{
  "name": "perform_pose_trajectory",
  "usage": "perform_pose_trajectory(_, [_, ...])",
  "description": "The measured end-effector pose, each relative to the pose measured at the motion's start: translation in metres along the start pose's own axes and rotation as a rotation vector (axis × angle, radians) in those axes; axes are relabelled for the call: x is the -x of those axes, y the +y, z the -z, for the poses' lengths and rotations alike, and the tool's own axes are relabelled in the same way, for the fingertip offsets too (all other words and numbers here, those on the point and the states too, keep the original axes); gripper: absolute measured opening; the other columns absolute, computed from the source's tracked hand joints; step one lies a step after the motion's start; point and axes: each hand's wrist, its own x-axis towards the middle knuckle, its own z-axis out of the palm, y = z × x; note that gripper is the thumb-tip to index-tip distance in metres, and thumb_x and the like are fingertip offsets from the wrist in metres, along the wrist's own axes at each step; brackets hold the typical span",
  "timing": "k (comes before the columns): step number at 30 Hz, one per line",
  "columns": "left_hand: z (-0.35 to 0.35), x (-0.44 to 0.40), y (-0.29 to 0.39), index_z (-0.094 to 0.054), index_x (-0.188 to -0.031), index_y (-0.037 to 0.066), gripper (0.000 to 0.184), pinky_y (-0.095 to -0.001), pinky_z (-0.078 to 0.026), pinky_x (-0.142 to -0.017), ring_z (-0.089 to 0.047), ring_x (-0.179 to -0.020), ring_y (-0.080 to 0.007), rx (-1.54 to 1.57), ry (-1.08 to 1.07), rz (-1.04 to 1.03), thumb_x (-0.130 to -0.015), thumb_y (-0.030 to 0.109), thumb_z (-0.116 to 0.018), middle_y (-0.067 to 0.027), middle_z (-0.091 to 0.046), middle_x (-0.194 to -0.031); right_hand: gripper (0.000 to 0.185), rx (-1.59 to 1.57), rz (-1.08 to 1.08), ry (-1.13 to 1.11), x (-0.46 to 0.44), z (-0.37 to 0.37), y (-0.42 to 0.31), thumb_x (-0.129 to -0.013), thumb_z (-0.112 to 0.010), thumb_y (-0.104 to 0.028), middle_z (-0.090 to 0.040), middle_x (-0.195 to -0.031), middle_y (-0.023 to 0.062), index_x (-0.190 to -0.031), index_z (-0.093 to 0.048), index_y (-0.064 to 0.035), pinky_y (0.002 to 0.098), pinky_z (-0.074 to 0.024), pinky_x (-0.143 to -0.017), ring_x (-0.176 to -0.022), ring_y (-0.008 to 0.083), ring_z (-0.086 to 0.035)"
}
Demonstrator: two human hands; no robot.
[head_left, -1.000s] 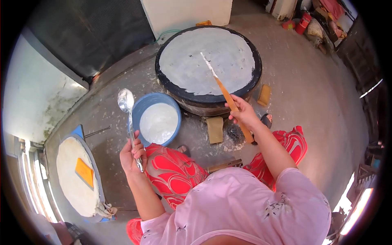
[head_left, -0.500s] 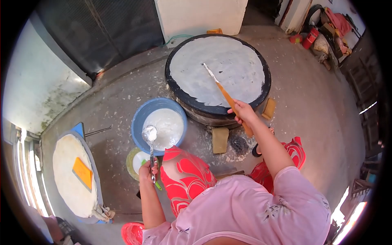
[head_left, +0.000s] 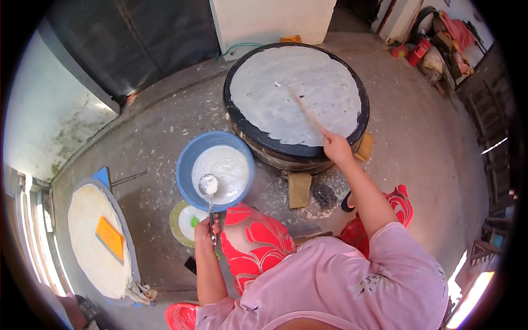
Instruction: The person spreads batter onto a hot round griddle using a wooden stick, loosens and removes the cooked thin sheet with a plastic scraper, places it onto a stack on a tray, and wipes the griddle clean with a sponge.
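Observation:
My left hand (head_left: 205, 229) is closed around the handle of a metal ladle (head_left: 208, 185). The ladle's bowl, coated with white batter, hangs over a blue basin (head_left: 183, 168) of white batter (head_left: 234, 165). In my right hand (head_left: 335, 146) is a long, thin wooden spreader (head_left: 306, 111), its far end over the middle of a big round black griddle (head_left: 233, 110). A thin white layer of batter (head_left: 258, 82) covers most of the griddle, with a few small dark spots. Whether the spreader touches this layer I cannot tell.
On the left, a stack of round flat sheets (head_left: 88, 231) carries an orange-yellow scraper (head_left: 110, 238). A whitish bowl with something green (head_left: 193, 222) sits below the basin. Yellowish blocks (head_left: 300, 190) and a dark scrubber (head_left: 323, 194) lie by the griddle.
My right hand has moved forward to the griddle's near edge, and the spreader has turned so that it looks thinner. The ladle has shifted slightly right and down over the basin.

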Motion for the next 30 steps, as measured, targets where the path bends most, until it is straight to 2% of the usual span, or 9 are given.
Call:
perform_pose_trajectory(2, [-0.001,-0.008,0.001,-0.047,-0.096,-0.005,0.028,-0.0204,-0.034,-0.035,-0.042,-0.045,-0.0125,-0.002,-0.017,0.018,-0.092,0.019,-0.033,-0.0109,-0.05,-0.069,0.037,-0.184,0.087,-0.02,-0.001,-0.007,0.003,-0.082,-0.043,-0.016,-0.053,-0.06,0.0147,-0.116,-0.056,-0.0234,0.0403,-0.0457,-0.058,-0.064,0.0285,-0.057])
perform_pose_trajectory(5, [-0.012,-0.017,0.0,-0.046,-0.097,-0.006,0.027,-0.0204,-0.034,-0.034,-0.042,-0.045,-0.0125,-0.03,0.009,0.002,-0.091,0.018,-0.033,-0.0121,-0.051,-0.071,0.031,-0.759,-0.53,-0.321,-0.001,0.028,-0.026,-0.084,-0.048,-0.017,-0.06,-0.069,0.0042,-0.114,-0.057,-0.0096,0.0275,-0.0437,-0.06,-0.061,0.0129,-0.051])
perform_pose_trajectory(7, [-0.006,-0.037,-0.002,-0.046,-0.097,-0.006,0.028,-0.0205,-0.033,-0.033,-0.042,-0.044,-0.0126,-0.064,0.048,-0.031,-0.091,0.017,-0.033,-0.0132,-0.052,-0.072,0.031,-0.614,-0.292,-0.286,0.007,0.012,-0.014,-0.084,-0.049,-0.016,-0.06,-0.072,0.0021,-0.114,-0.057,-0.0088,0.0257,-0.0435,-0.061,-0.064,0.0112,-0.052])
perform_pose_trajectory(8, [0.014,-0.064,-0.003,-0.046,-0.097,-0.006,0.027,-0.0235,-0.039,-0.039,-0.047,-0.05,-0.0161,-0.071,-0.013,-0.01,-0.091,0.017,-0.033,-0.0154,-0.055,-0.077,0.031,-0.46,-0.054,-0.254,0.012,0.007,-0.01,-0.084,-0.049,-0.016,-0.061,-0.075,0.0,-0.113,-0.057,-0.008,0.0239,-0.0434,-0.063,-0.066,0.0095,-0.053])
perform_pose_trajectory(12, [-0.013,-0.046,-0.012,-0.045,-0.101,-0.006,0.03,-0.0381,-0.049,-0.072,-0.059,-0.081,-0.0306,-0.187,0.03,-0.168,-0.091,0.02,-0.036,-0.0225,-0.057,-0.098,0.035,-0.831,-0.235,-0.441,0.039,0.036,-0.019,-0.079,-0.057,-0.012,-0.061,-0.079,0.002,-0.113,-0.057,-0.0071,0.023,-0.0424,-0.066,-0.071,0.0078,-0.052])
perform_pose_trajectory(15, [0.013,-0.064,-0.013,-0.044,-0.107,-0.006,0.036,-0.0458,-0.037,-0.094,-0.05,-0.105,-0.0366,-0.035,-0.213,-0.107,-0.09,0.025,-0.039,-0.0239,-0.053,-0.109,0.041,-0.752,-0.331,-0.271,0.055,0.037,0.018,-0.076,-0.059,-0.009,-0.06,-0.078,0.0021,-0.117,-0.054,-0.006,0.0221,-0.0432,-0.054,-0.059,0.0077,-0.052])
perform_pose_trajectory(19, [0.015,-0.049,-0.012,-0.043,-0.114,-0.007,0.044,-0.0452,-0.035,-0.096,-0.048,-0.109,-0.0366,-0.075,-0.22,-0.066,-0.09,0.029,-0.038,-0.0244,-0.051,-0.115,0.043,-0.816,-0.45,-0.182,0.074,0.037,0.045,-0.077,-0.056,-0.007,-0.061,-0.077,0.0038,-0.12,-0.051,-0.0056,0.0235,-0.0435,-0.045,-0.051,0.0077,-0.054])
perform_pose_trajectory(22, [0.047,-0.071,-0.01,-0.043,-0.118,-0.007,0.048,-0.0444,-0.035,-0.096,-0.047,-0.109,-0.0355,0.476,-0.922,0.396,-0.09,0.032,-0.036,-0.023,-0.049,-0.119,0.041,-0.733,-0.45,-0.163,0.079,0.046,0.04,-0.079,-0.054,-0.007,-0.062,-0.078,0.0075,-0.119,-0.051,-0.007,0.0256,-0.0455,-0.047,-0.054,0.0109,-0.058])
perform_pose_trajectory(30, [0.104,-0.115,-0.014,-0.045,-0.118,-0.005,0.048,-0.0412,-0.037,-0.094,-0.05,-0.107,-0.0316,-0.101,-0.329,-0.091,-0.091,0.033,-0.034,-0.0194,-0.05,-0.119,0.035,-0.266,-0.194,-0.029,0.069,0.024,0.048,-0.085,-0.046,-0.013,-0.06,-0.087,0.0201,-0.119,-0.053,-0.0171,0.0378,-0.0479,-0.065,-0.075,0.0268,-0.061])
